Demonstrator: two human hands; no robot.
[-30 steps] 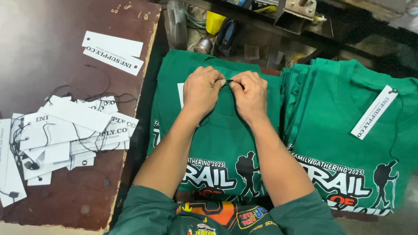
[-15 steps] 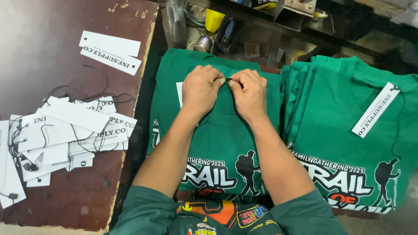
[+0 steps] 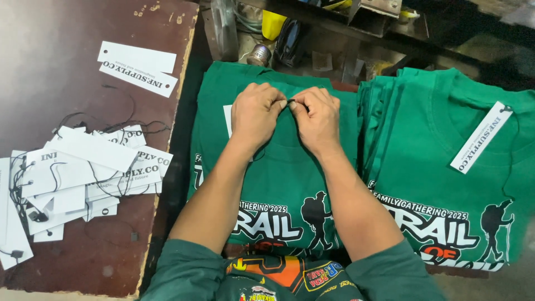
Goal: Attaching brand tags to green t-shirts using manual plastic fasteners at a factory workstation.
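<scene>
Dark brown worktable [image 3: 67, 50] on the left, scuffed along its edge, with a messy heap of white paper hang tags [image 3: 78, 173] and their thin black strings spread over it — two more tags [image 3: 136, 67] sit apart near the top. Right beside the table there's a green T-shirt [image 3: 278, 184] lying flat, white print across the chest. Both hands are up at its collar, close together: left hand [image 3: 256, 114] and right hand [image 3: 317, 120] have fingertips pinched on something small and dark between them, looks like a bit of string, hard to tell. A white tag corner peeks out from under the left hand. Off to the right sits a stack of matching green shirts [image 3: 446, 167] — the top one already has a white tag [image 3: 480, 137] lying across it.
</scene>
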